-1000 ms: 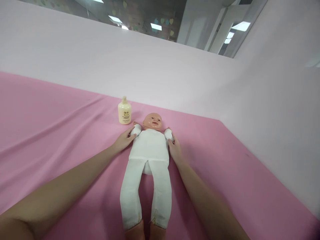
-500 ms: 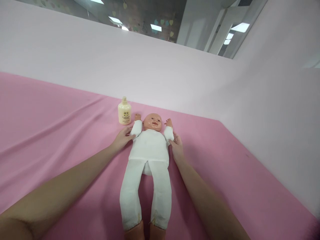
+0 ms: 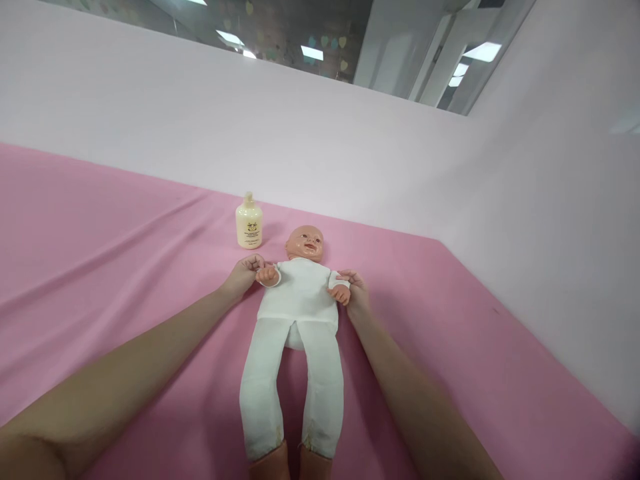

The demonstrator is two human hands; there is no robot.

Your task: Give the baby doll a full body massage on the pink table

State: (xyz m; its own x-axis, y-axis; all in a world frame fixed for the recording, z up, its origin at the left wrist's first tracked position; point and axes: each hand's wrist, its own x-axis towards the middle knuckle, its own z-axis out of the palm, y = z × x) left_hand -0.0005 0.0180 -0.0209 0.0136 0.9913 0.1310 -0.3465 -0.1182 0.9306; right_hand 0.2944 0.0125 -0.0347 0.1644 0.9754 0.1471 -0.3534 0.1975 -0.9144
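Note:
A baby doll [image 3: 299, 293] with a white cloth body lies on its back on the pink cloth, head away from me. My left hand [image 3: 243, 275] is closed on the doll's arm at the left, by the sleeve near its wrist. On the other side my right hand [image 3: 357, 291] grips the doll's other arm, fingers around the white sleeve. Both doll arms are bent forward, their plastic hands pointing toward me over the sides of the chest. A cream pump bottle [image 3: 249, 223] stands upright just beyond my left hand, apart from it.
The pink cloth [image 3: 150, 280] covers the surface and has creases at the left. A white wall [image 3: 280, 140] rises behind it and along the right. Above the wall, a glass or mirror panel [image 3: 280, 33] shows ceiling lights.
The doll's arms have swung from raised beside its head down toward me, with my hands holding them. The doll's body and the bottle stayed in place.

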